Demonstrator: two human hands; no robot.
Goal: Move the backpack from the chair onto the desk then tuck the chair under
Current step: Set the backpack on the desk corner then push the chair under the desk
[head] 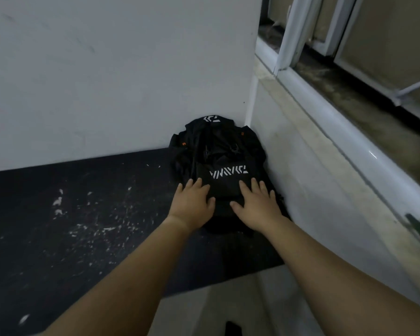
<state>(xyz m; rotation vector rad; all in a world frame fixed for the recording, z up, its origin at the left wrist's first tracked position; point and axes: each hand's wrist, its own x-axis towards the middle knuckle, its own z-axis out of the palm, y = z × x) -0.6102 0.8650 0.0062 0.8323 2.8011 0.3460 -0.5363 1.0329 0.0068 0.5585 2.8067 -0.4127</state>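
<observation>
A black backpack (218, 151) with white lettering lies flat on the dark desk top (83, 226), pushed into the corner where two white walls meet. My left hand (192, 204) rests flat on its near left part, fingers spread. My right hand (255, 202) lies flat on its near right part, fingers apart as well. Neither hand is closed around a strap or handle. The chair is out of sight, apart from a small dark shape (233, 329) at the bottom edge that I cannot identify.
The desk top is scuffed with white marks. A white wall (107, 69) rises behind it. On the right a window sill (337, 132) and white window frame (291, 32) run along the side wall. Pale floor (228, 299) shows below the desk edge.
</observation>
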